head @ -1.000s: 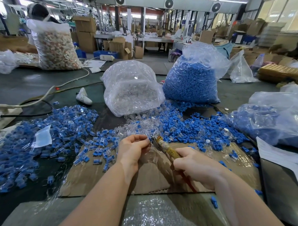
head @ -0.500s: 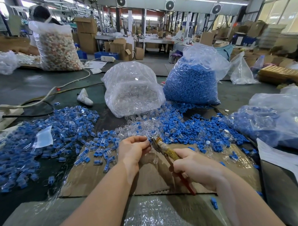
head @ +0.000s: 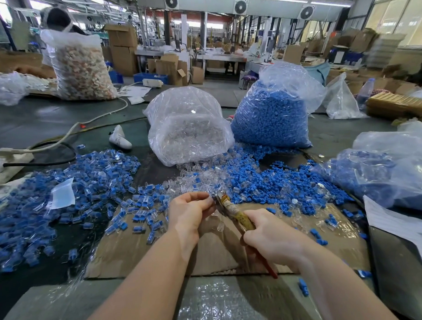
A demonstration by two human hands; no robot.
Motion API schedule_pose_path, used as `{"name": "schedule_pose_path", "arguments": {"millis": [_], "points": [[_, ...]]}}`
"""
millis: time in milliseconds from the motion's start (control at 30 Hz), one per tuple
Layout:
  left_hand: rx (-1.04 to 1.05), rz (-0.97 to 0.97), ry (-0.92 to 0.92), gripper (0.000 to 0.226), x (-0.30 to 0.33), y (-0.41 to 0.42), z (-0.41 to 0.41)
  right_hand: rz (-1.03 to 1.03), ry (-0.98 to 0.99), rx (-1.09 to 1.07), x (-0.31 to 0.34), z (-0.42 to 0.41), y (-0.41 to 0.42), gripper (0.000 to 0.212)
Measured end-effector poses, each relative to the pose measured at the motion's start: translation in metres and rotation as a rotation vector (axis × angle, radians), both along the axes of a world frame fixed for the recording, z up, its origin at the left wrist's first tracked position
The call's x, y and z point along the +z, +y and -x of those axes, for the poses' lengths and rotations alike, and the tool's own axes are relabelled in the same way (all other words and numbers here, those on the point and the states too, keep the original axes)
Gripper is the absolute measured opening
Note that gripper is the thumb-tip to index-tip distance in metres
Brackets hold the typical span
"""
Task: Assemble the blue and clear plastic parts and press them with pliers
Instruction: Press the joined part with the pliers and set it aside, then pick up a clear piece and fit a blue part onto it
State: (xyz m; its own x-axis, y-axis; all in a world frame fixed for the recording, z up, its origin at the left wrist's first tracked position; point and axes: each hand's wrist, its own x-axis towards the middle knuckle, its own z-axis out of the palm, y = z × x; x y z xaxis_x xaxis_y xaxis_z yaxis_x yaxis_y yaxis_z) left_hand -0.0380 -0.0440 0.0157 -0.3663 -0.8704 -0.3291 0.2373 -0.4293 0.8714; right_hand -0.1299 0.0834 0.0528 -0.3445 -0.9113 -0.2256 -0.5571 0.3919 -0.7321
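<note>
Clear bag (head: 189, 127) holds clear parts, neighbouring bag (head: 273, 117) blue ones; right hand (head: 270, 236) grips pliers (head: 233, 211), left hand (head: 189, 212) pinching something unclear.

A large factory hall stretches behind the dark worktable (head: 36, 122). Round fans (head: 240, 7) sit in a grey duct run below the ceiling, beside long strip lights (head: 290, 0). Tall windows (head: 401, 12) on the right let in daylight. Stacked cardboard boxes (head: 123, 48) stand at the back left, with more cartons along the right. A long white workbench (head: 216, 55) crosses the middle distance, blue crates (head: 151, 78) on the floor before it.
</note>
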Motion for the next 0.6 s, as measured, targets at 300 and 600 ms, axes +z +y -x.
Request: {"name": "schedule_pose_path", "arguments": {"millis": [300, 600], "points": [[0.109, 0.324, -0.282, 0.011, -0.003, -0.007, -0.012, 0.139, -0.113, -0.183, -0.011, 0.009, -0.002, 0.039], [0.180, 0.931, -1.007, 0.025, -0.017, -0.041, -0.057, -0.104, 0.622, -0.485, -0.023, 0.051, 0.005, 0.054]]}}
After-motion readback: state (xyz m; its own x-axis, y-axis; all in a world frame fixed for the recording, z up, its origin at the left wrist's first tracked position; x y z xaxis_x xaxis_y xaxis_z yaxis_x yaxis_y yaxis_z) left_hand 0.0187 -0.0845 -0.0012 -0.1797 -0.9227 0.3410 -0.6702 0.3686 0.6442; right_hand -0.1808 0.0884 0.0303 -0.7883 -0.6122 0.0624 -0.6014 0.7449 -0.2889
